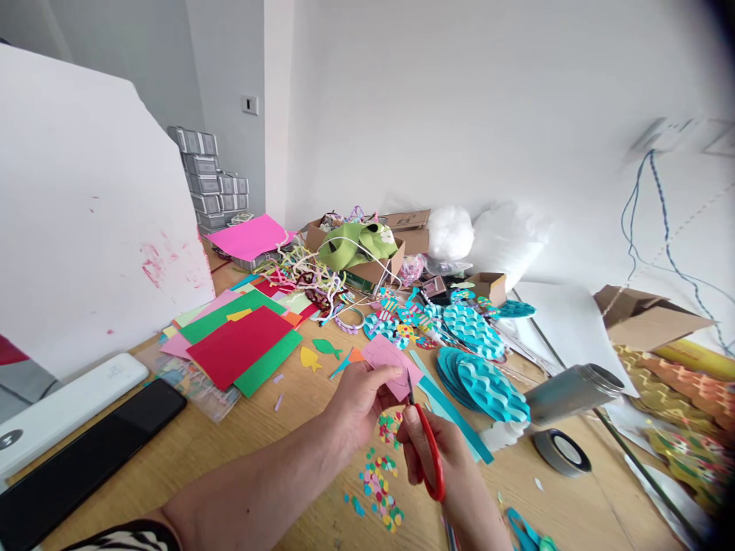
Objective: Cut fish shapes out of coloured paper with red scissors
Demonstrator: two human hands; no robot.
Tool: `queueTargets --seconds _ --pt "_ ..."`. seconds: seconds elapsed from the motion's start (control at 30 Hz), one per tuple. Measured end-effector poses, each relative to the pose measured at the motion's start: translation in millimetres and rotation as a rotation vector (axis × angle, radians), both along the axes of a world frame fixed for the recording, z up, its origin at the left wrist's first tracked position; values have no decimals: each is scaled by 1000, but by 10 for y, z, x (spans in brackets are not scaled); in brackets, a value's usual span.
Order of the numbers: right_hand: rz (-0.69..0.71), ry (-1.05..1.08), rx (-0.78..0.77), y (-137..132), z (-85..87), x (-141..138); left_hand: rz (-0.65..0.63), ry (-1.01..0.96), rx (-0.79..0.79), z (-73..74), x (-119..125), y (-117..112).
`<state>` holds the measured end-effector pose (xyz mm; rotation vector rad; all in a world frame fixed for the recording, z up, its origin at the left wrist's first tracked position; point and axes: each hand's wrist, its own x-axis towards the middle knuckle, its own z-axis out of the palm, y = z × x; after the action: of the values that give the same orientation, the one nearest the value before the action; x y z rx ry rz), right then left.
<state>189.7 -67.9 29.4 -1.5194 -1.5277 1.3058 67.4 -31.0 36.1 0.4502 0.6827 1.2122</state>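
Observation:
My left hand (357, 402) pinches a small sheet of pink paper (382, 353) with faint drawn outlines on it. My right hand (439, 451) grips red-handled scissors (436, 457), whose blades meet the lower right edge of the pink paper. Below the hands lie many small coloured paper dots (380, 490). Left of the pink paper rest a green paper fish (327, 348) and a yellow paper fish (309, 359). Teal paper strips (459, 417) lie just right of the scissors. The fingers partly hide the lower part of the pink paper.
Coloured sheets (241, 348) are piled at left, near a black phone (95, 459). Teal wavy card discs (482, 383), a metal bottle (574, 392) and a roll of tape (561, 451) stand at right. Cardboard boxes (373, 272) and white stuffing (451, 232) line the back.

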Motion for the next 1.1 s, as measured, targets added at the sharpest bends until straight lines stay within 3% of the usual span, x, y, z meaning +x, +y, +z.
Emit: queueTargets --seconds 0.33,1.1 --pt "27 -13 34 -5 -6 32 0 55 40 59 -11 -27" --pt "24 -41 -10 0 -4 25 6 85 31 49 -31 6"
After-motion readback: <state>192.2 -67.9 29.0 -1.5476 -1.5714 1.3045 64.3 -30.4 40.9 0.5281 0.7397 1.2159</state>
